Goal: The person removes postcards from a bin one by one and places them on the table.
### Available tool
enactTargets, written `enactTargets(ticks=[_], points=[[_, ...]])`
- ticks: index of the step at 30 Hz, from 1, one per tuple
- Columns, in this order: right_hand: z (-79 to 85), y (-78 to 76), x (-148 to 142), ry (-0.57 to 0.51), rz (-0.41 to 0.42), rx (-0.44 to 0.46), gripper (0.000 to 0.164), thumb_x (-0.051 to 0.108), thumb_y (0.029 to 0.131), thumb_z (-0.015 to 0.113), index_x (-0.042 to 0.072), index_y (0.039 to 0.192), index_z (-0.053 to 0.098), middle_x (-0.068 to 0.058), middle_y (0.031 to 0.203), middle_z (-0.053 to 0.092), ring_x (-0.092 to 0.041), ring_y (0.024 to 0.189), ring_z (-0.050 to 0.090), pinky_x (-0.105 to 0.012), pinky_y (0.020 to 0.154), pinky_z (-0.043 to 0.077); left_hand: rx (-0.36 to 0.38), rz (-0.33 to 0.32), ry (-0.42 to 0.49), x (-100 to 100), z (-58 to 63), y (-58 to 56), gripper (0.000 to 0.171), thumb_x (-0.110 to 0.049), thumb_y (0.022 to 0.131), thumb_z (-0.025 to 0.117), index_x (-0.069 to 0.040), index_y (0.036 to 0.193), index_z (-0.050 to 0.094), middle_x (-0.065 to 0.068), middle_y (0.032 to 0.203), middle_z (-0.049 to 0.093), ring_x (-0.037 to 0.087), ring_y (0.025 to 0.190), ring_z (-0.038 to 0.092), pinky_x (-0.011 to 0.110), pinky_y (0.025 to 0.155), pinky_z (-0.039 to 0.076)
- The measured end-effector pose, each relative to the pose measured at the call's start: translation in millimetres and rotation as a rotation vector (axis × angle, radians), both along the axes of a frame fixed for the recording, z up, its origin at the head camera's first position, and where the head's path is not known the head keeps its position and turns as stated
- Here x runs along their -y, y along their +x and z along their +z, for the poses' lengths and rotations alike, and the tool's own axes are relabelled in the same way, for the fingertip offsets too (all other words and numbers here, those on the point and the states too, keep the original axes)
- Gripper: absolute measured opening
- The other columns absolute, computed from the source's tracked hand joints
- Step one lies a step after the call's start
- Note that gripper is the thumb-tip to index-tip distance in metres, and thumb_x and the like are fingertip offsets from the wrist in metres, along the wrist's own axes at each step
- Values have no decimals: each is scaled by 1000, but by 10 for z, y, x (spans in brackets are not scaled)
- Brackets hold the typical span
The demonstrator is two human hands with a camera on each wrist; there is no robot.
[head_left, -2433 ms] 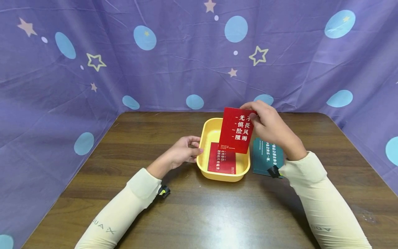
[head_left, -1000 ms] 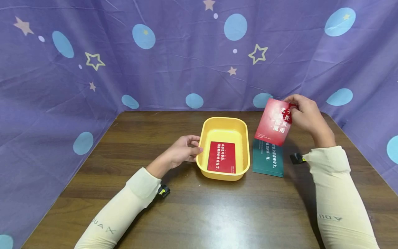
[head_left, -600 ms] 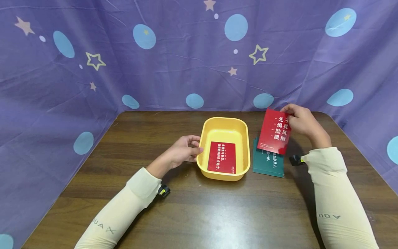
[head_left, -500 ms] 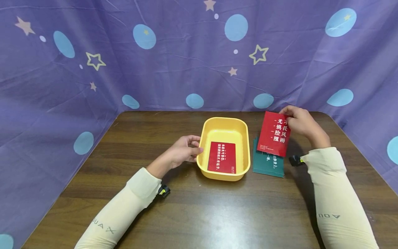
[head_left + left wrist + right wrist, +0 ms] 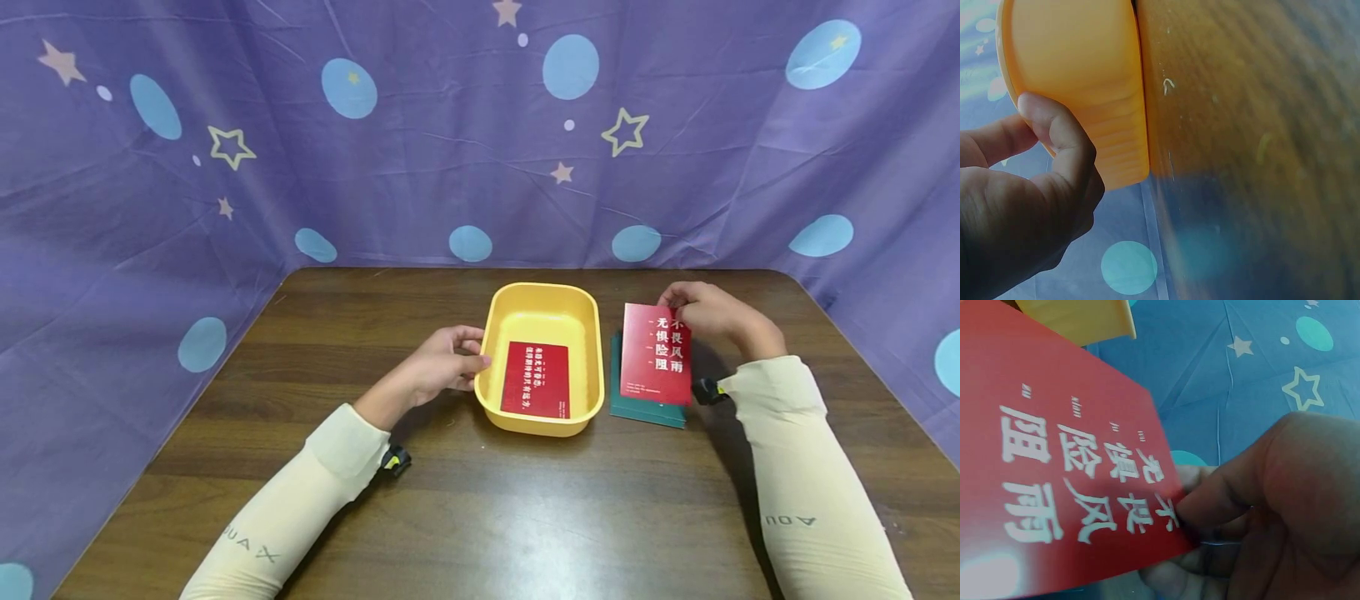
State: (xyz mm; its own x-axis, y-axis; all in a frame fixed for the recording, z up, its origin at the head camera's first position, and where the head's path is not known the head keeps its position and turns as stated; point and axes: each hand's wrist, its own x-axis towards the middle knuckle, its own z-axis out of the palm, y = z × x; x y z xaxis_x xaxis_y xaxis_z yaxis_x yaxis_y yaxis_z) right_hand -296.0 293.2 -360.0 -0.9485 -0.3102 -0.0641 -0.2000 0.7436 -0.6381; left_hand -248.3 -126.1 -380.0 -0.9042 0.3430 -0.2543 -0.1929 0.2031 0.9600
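My right hand [image 5: 716, 315] pinches a red card [image 5: 648, 354] with white writing by its upper right corner. The card hangs over a teal card pile [image 5: 648, 412], most of which it covers; whether they touch I cannot tell. In the right wrist view, the thumb presses the printed face of the red card [image 5: 1079, 450]. My left hand [image 5: 442, 367] holds the left side of a yellow plastic tray [image 5: 545, 428]. The left wrist view shows thumb and fingers pinching the rim of the tray [image 5: 1079, 56]. Another red card [image 5: 536, 379] lies flat inside it.
Everything stands on a brown wooden table [image 5: 480, 517]. A purple curtain [image 5: 420, 167] with stars and blue ovals hangs behind the table and along its sides. The tray is just left of the teal pile, with a narrow gap between.
My right hand has carried the red card from above the tray rightward to the teal pile, then lowered it over the pile. My left hand and the tray have stayed in place.
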Motion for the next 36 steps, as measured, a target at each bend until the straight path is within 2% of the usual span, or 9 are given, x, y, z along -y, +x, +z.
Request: enactTargets(ticks=[2,8,12,17,27,36], points=[[-18,1,11,-7,12,49,32,-6,88,43,-4,115,59,-16,103,60,-28,91,55,-34,71,50,0,2,0,1,-6,-1,54,2,96,65,5,146,44,11,113,48,20,85,62,25,64,59],[-61,-9,2,-10,63,111,23,-3,92,49,-6,114,59,-14,98,60,-26,86,55,-36,68,52,-2,-3,-8,7,-15,-4,53,2,97,64,4,146,44,10,111,48,20,84,61,24,63,58],[-81,-29,7,4,86,152,23,1,93,63,-7,114,57,-13,97,63,-24,85,57,-38,70,53,-2,-8,-8,8,-14,-9,53,1,98,64,4,146,44,10,111,48,20,85,61,24,63,58],[-90,-26,24,42,113,181,33,3,85,78,-7,107,56,-12,93,65,-20,82,58,-34,72,51,1,-8,-7,8,2,1,53,1,98,64,3,147,43,10,111,48,21,85,61,24,63,58],[-150,-59,38,71,105,181,36,2,83,79,-8,111,58,-17,99,66,-26,89,61,-33,76,52,-4,-10,-9,6,8,8,54,1,98,64,4,147,43,10,111,49,21,84,60,24,63,57],[-214,-90,32,86,102,165,32,4,83,79,-6,107,60,-13,94,64,-25,86,58,-33,74,50,-10,-9,-13,10,6,0,53,1,98,63,4,147,43,9,109,49,20,85,60,24,62,57]])
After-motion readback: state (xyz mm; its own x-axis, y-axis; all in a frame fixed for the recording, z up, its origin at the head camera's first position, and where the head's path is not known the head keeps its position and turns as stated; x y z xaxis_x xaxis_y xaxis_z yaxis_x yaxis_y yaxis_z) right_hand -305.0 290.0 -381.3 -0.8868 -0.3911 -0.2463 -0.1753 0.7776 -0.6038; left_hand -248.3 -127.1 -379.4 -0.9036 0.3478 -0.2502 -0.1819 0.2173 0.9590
